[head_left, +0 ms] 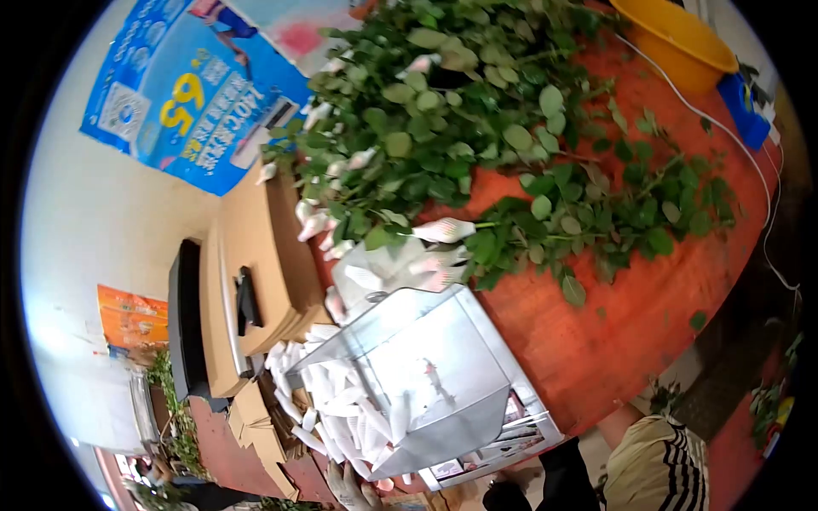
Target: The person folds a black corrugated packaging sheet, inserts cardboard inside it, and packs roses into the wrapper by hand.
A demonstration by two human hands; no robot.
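At the bottom edge, my left hand [351, 489], in a pale glove, has its fingers stretched out and apart beside a heap of white foam net sleeves [345, 400]. Nothing shows in its grasp. My right hand is not in view. The sleeves lie in and around the open mouth of a shiny grey box [460, 341]. Beyond the box rests a rose [445, 230] with its head in a white net, its leafy stem stretching right. More netted, pinkish heads [436, 277] lie just below it.
A big pile of leafy rose stems [460, 111] covers the back of the red table [554, 358]. Cardboard boxes [264, 247] stand left. A yellow basin [677, 38] and a white cable [724, 126] are at right. A person's striped shorts [660, 464] show lower right.
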